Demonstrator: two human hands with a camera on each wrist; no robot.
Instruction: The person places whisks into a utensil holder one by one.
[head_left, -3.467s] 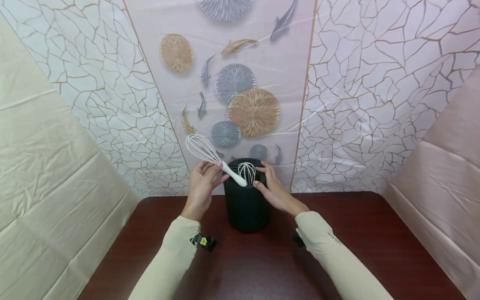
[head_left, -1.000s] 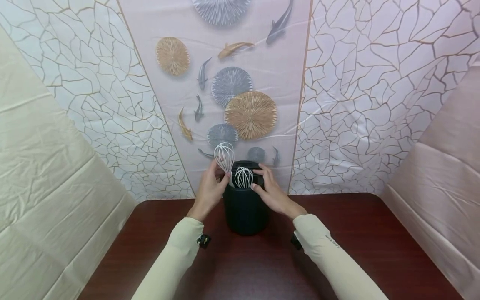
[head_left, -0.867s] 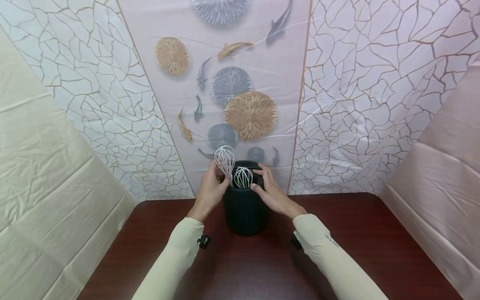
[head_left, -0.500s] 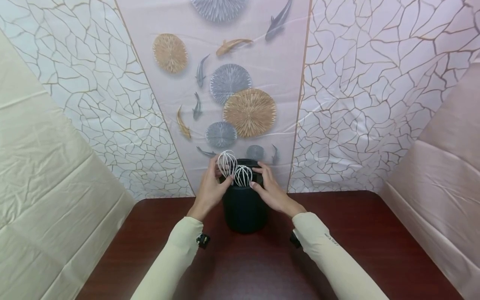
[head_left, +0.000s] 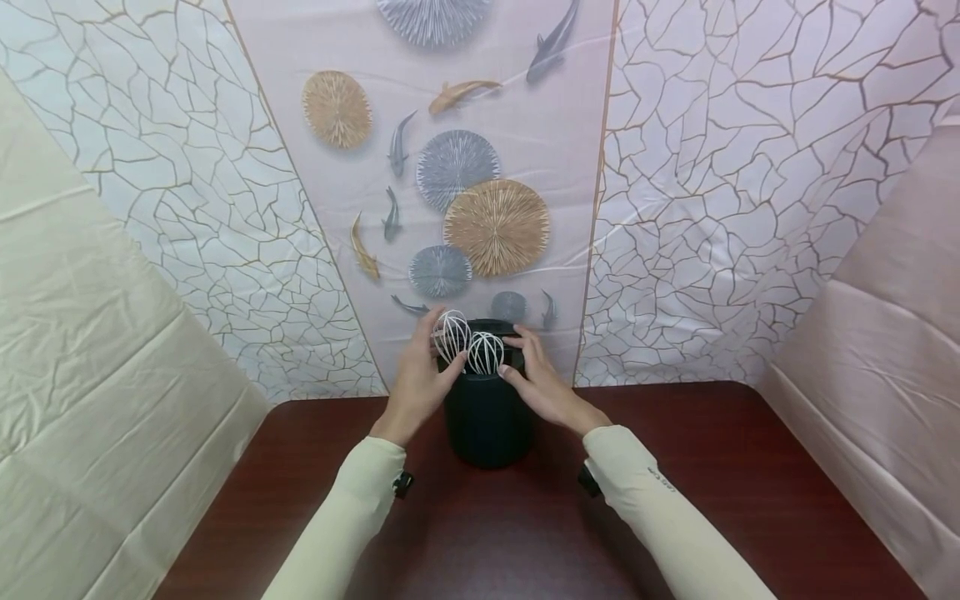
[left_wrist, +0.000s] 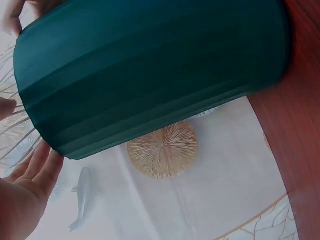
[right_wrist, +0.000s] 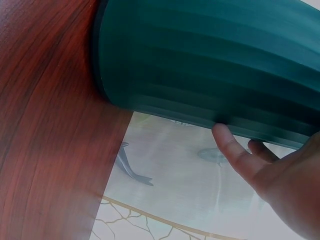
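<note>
A dark green container (head_left: 489, 425) stands upright on the table, ribbed on its outer wall. Two white whisks sit in it, wire loops up and handles hidden inside. My left hand (head_left: 415, 379) is at the rim's left side, thumb and extended fingers on either side of the left whisk (head_left: 452, 335), whose loops lean left. In the left wrist view its fingers (left_wrist: 42, 167) touch the container's rim. Nearer the middle is the other whisk (head_left: 486, 353). My right hand (head_left: 549, 385) holds the rim on the right, thumb at the front and fingers farther back.
The reddish-brown wooden table (head_left: 480, 542) extends in front and to both sides. Close behind the container hangs a printed cloth (head_left: 405, 225) with fish and round motifs. Plain pale cloth (head_left: 112, 375) slopes along the left side, and more on the right.
The left whisk first lay tilted in my left hand above the rim. It was turned upright and lowered until only its loops show. My right hand stayed at the rim.
</note>
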